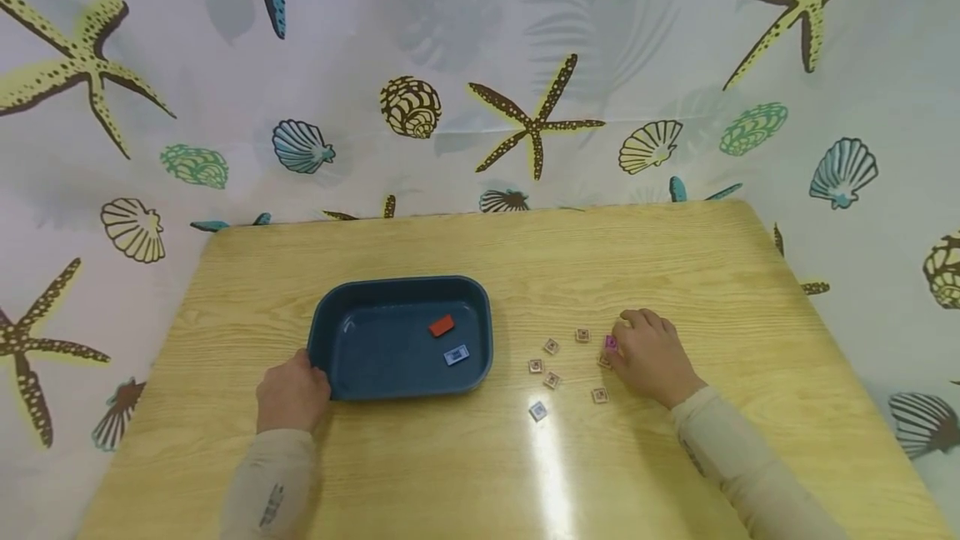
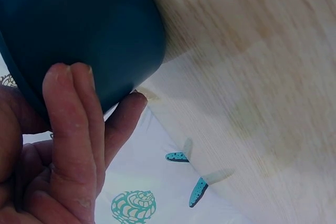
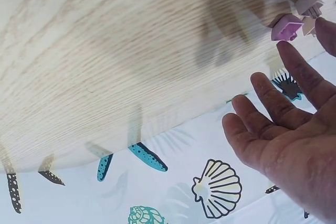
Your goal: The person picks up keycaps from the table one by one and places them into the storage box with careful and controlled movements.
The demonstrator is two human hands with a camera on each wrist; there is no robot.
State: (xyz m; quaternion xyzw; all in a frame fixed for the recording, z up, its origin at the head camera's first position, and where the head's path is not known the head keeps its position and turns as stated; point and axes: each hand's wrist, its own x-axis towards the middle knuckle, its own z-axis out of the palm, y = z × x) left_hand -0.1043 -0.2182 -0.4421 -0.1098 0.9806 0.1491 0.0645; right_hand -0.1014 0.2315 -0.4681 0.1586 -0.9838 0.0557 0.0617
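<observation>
Inside the tray (image 1: 382, 352), red piece (image 1: 442, 325) near light-blue piece (image 1: 456, 355)

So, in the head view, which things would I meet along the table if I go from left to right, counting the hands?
Left hand, dark blue tray, bluish-gray square piece, farthest tan square, magenta piece, right hand.

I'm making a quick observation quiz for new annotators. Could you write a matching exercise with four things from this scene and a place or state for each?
1. Tray
2. Red piece
3. Pink piece
4. Left hand

A. By the right hand's fingertips
B. Holding a rim
C. Dark blue, rounded corners
D. Lying inside a container

Pairs: 1-C, 2-D, 3-A, 4-B
</observation>
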